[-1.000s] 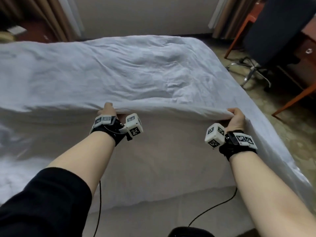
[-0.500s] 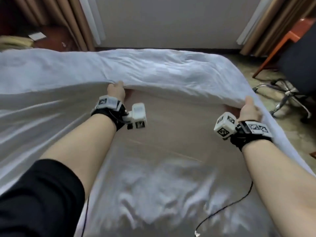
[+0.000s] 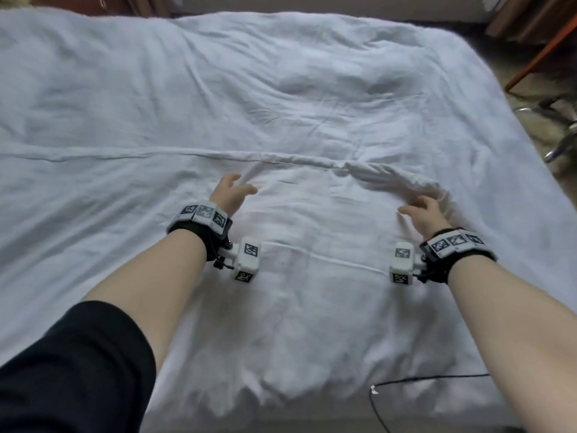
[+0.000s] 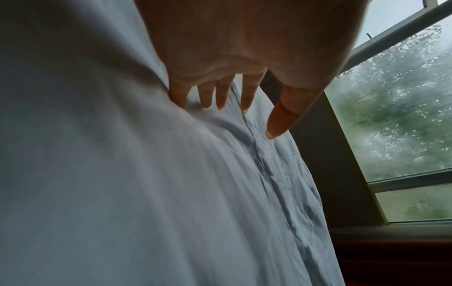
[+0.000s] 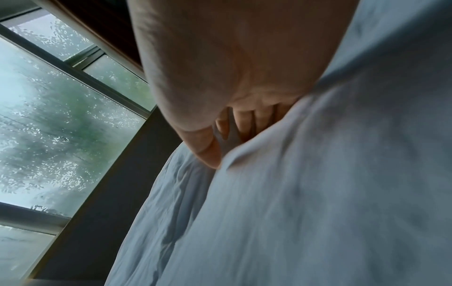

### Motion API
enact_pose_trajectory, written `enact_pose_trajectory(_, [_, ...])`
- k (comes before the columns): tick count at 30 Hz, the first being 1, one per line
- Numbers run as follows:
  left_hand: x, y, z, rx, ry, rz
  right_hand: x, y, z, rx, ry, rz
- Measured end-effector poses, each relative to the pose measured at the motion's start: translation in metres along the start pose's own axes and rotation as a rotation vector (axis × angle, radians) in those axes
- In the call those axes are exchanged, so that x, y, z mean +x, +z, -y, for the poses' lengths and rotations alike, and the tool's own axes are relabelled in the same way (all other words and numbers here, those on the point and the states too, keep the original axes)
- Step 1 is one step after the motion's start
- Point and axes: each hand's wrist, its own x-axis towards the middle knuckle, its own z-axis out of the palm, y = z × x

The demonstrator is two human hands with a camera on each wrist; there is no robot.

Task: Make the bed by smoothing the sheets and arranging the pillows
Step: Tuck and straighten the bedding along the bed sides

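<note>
A white, wrinkled sheet (image 3: 281, 98) covers the whole bed, and its folded-back edge (image 3: 193, 153) runs across the middle. My left hand (image 3: 234, 189) hovers just before that edge. Its fingers (image 4: 221, 96) are straight and spread, and the tips touch the cloth. My right hand (image 3: 420, 207) lies with spread fingers on the sheet, beside a raised fold (image 3: 393, 179) of the edge. In the right wrist view its fingers (image 5: 244, 125) rest against the fabric without holding it. No pillow is in view.
An office chair base (image 3: 562, 132) and an orange furniture leg (image 3: 540, 51) stand on the floor right of the bed. A black cable (image 3: 415, 378) trails over the near bed edge. A rain-streaked window (image 4: 403, 116) lies beyond the bed.
Both hands gripped the sheet's edge and lifted it up and forward. Now the sheet lies spread on the bed and both hands have let go.
</note>
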Motion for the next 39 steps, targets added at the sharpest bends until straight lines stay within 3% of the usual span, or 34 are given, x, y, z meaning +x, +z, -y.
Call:
enact_pose_trajectory(6, [-0.046,0.02,0.0,-0.047,-0.002,-0.035,-0.048,0.015,0.005,-0.193,-0.034,0.096])
enact_pose_trajectory(10, [-0.094,0.029,0.006,0.012,0.062,0.049,-0.108,0.015,-0.012,-0.313,-0.073,0.171])
enact_pose_trajectory(15, [-0.177,0.036,0.03,0.254,0.081,0.202,-0.207,0.017,-0.051,-0.442,-0.142,0.228])
enact_pose_trajectory(19, [-0.253,0.032,0.062,0.347,0.117,0.361,-0.292,0.011,-0.092,-0.422,-0.159,0.281])
enact_pose_trajectory(24, [-0.335,0.028,0.087,0.494,0.276,0.494,-0.397,-0.014,-0.129,-0.264,-0.195,0.24])
enact_pose_trajectory(31, [-0.44,0.045,0.096,0.761,0.529,0.655,-0.522,-0.062,-0.2,-0.144,-0.163,0.045])
enact_pose_trajectory(39, [-0.532,0.101,0.112,0.928,0.671,0.725,-0.598,-0.111,-0.283,-0.078,-0.021,0.013])
